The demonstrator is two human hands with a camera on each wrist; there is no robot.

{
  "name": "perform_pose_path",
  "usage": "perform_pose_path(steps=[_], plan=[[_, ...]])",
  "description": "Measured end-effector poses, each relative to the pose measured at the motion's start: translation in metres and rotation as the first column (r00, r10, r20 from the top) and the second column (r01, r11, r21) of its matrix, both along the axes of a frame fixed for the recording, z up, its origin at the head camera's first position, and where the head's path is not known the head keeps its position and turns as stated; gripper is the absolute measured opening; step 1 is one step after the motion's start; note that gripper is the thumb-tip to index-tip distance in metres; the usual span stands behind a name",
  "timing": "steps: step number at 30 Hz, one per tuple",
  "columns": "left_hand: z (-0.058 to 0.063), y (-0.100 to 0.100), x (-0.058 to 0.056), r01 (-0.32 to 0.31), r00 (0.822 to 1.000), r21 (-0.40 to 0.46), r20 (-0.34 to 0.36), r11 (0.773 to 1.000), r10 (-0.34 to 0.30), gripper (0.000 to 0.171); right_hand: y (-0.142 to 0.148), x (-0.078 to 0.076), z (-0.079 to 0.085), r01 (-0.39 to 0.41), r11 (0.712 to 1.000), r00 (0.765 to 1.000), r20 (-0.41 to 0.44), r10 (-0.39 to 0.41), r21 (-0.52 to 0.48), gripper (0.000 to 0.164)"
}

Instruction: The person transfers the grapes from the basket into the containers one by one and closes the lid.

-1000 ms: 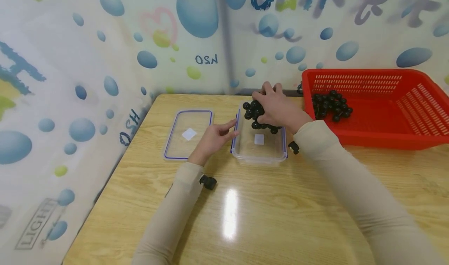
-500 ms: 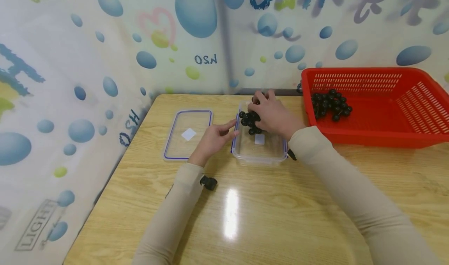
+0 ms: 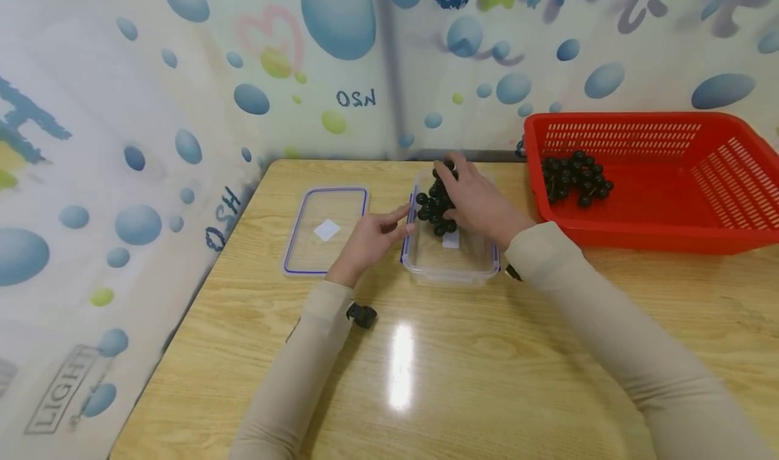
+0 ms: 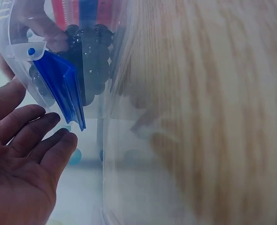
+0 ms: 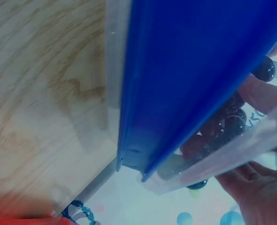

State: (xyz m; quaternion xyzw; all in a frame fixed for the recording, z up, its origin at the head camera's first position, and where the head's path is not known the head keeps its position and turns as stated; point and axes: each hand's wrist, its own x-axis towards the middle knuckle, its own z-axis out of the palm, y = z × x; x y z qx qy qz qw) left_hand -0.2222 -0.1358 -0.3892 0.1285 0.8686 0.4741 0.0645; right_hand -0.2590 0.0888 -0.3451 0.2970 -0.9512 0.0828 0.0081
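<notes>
A bunch of dark grapes [image 3: 435,210] is inside the clear plastic food container [image 3: 453,274], toward its back left. My right hand [image 3: 477,199] reaches down into the container with its fingers curved over the bunch and grips it; the palm hides part of the grapes. At the container's left wall, my left hand [image 3: 374,240] rests with thumb and forefinger spread and touching the rim. The left wrist view shows its fingers loosely extended by a blue side clip [image 4: 63,86]. Grapes [image 4: 89,61] appear through the clear wall there. Another blue clip [image 5: 190,70] fills much of the right wrist view.
The container's lid [image 3: 304,270], with a blue seal, lies flat on the wooden table [image 3: 462,379] to the left. A red plastic basket [image 3: 663,240] stands at the right, more dark grapes [image 3: 578,176] in its left end. A patterned wall covering [image 3: 414,74] rises behind the table.
My right hand has lowered the grapes into the container and moved slightly left, its fingers now lying flatter over the bunch. My left hand has stayed at the container's left side.
</notes>
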Motion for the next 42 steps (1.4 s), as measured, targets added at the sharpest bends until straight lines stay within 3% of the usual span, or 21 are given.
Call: perform_pose_path(steps=[3, 10, 17, 24, 32, 42], plan=[[-0.002, 0.000, -0.001, 0.001, 1.000, 0.000, -0.005, 1.000, -0.001, 0.047, 0.002, 0.000, -0.001, 0.008, 1.000, 1.000, 0.025, -0.008, 0.003, 0.088], [-0.003, 0.000, -0.001, 0.015, 1.000, 0.005, 0.001, 1.000, -0.015, 0.047, 0.000, 0.003, -0.005, -0.039, 0.997, 0.999, 0.018, 0.038, 0.063, 0.076], [0.000, 0.002, -0.002, 0.018, 1.000, 0.003, -0.002, 1.000, -0.018, 0.047, 0.000, 0.006, -0.007, -0.013, 0.991, 1.000, -0.004, 0.013, 0.133, 0.069], [0.001, 0.000, -0.002, 0.005, 1.000, -0.005, -0.001, 1.000, -0.005, 0.046, 0.008, 0.003, -0.005, -0.075, 0.992, 0.997, 0.011, 0.074, 0.104, 0.063], [0.006, 0.001, 0.000, -0.013, 0.999, -0.025, 0.035, 1.000, 0.013, 0.047, 0.008, 0.003, -0.008, -0.116, 0.971, 0.992, -0.027, 0.124, 0.211, 0.057], [0.001, 0.001, 0.000, -0.001, 1.000, -0.011, 0.024, 1.000, 0.001, 0.046, 0.010, 0.009, -0.016, -0.106, 0.975, 0.994, -0.012, 0.110, 0.196, 0.058]])
